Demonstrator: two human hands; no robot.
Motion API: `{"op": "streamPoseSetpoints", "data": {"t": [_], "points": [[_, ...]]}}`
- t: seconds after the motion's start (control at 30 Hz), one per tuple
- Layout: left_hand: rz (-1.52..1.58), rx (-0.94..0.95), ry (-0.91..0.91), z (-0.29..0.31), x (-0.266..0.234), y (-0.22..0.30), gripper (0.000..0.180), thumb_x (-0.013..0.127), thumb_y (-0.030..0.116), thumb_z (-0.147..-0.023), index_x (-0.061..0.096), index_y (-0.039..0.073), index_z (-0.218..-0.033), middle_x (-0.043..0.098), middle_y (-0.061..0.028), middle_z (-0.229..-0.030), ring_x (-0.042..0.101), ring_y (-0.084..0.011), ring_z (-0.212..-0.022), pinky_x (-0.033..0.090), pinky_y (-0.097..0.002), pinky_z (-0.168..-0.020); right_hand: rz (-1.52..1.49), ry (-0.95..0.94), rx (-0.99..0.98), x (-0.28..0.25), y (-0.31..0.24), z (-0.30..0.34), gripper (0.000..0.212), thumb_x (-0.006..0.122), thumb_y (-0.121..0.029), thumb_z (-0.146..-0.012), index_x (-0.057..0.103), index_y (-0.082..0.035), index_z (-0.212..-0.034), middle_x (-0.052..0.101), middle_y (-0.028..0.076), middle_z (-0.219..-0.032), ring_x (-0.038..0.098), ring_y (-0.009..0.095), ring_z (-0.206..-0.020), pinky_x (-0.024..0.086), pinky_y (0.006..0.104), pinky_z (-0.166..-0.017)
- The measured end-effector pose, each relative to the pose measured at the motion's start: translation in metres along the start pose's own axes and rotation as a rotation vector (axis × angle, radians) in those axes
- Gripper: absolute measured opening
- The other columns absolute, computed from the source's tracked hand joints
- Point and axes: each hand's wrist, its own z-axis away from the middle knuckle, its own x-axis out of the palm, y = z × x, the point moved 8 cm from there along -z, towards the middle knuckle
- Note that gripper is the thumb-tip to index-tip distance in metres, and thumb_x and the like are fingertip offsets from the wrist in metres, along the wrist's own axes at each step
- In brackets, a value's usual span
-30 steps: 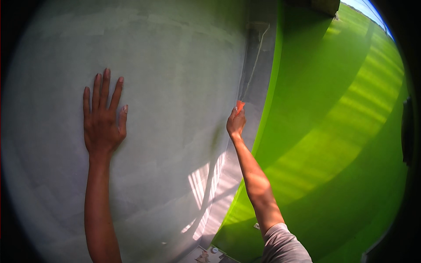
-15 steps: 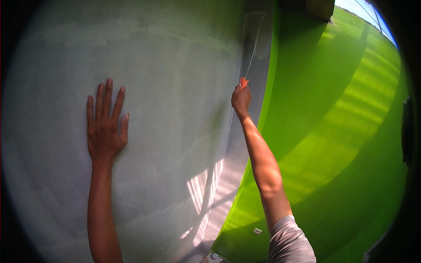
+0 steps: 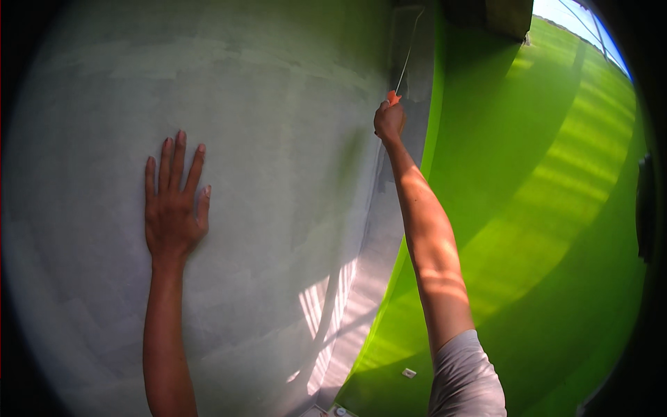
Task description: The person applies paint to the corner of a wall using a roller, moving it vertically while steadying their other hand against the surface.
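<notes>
My left hand (image 3: 174, 219) lies flat against the broad grey wall (image 3: 271, 167), fingers spread and pointing up, holding nothing. Farther right, at arm's length, my right hand (image 3: 390, 121) is closed round the orange handle of a paint roller (image 3: 394, 98). Its thin wire frame runs upward and bends left near the top of the picture. The roller's head is hard to make out against the grey. It is up by the narrow grey strip (image 3: 379, 229) at the corner, beside the green wall.
A bright green wall (image 3: 486, 187) fills the right side, striped with sunlight and shadow. Low on it sits a small white socket plate (image 3: 409, 373). A dark block (image 3: 507, 17) juts out at the top. Pale objects (image 3: 339, 411) show at the bottom edge.
My right hand and the paint roller have moved up and slightly right along the corner. My left hand appears a little lower and farther right, still flat on the wall.
</notes>
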Motion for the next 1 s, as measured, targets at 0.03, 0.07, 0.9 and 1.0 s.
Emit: {"op": "streamPoseSetpoints", "data": {"t": [0.03, 0.07, 0.9, 1.0], "points": [[-0.001, -0.002, -0.007, -0.001, 0.0, 0.001, 0.07, 0.058, 0.025, -0.098, 0.035, 0.025, -0.164, 0.022, -0.0042, -0.174, 0.021, -0.0235, -0.161, 0.017, -0.0482, -0.132, -0.007, 0.004, -0.016, -0.002, -0.003, -0.004, 0.043, 0.05, -0.026, -0.1, 0.065, 0.008, -0.123, 0.071, 0.033, -0.107, 0.068, 0.05, -0.102, 0.053, 0.0556, -0.089], [-0.002, -0.003, -0.014, -0.001, 0.001, 0.002, 0.071, 0.06, 0.026, -0.098, 0.035, 0.024, -0.164, 0.022, -0.0046, -0.174, 0.021, -0.0229, -0.161, 0.017, -0.0476, -0.132, -0.015, 0.009, -0.033, -0.004, -0.007, -0.008, 0.044, 0.05, -0.025, -0.1, 0.065, 0.008, -0.124, 0.071, 0.033, -0.107, 0.07, 0.049, -0.1, 0.054, 0.0553, -0.087], [-0.054, 0.005, 0.021, 0.001, -0.005, 0.0, 0.069, 0.057, 0.024, -0.099, 0.035, 0.029, -0.164, 0.024, -0.0013, -0.174, 0.022, -0.023, -0.16, 0.019, -0.0485, -0.131, 0.009, 0.108, -0.115, -0.01, 0.067, 0.098, 0.035, 0.053, -0.023, -0.105, 0.062, 0.01, -0.111, 0.07, 0.031, -0.101, 0.068, 0.049, -0.096, 0.051, 0.0531, -0.082], [-0.045, 0.007, 0.019, 0.001, -0.007, 0.0, 0.069, 0.056, 0.023, -0.099, 0.035, 0.029, -0.164, 0.024, -0.0012, -0.174, 0.023, -0.0228, -0.16, 0.019, -0.0482, -0.132, -0.034, 0.024, -0.063, -0.01, 0.075, 0.121, 0.035, 0.05, -0.021, -0.107, 0.06, 0.01, -0.12, 0.069, 0.032, -0.11, 0.067, 0.049, -0.102, 0.051, 0.0522, -0.086]]}}
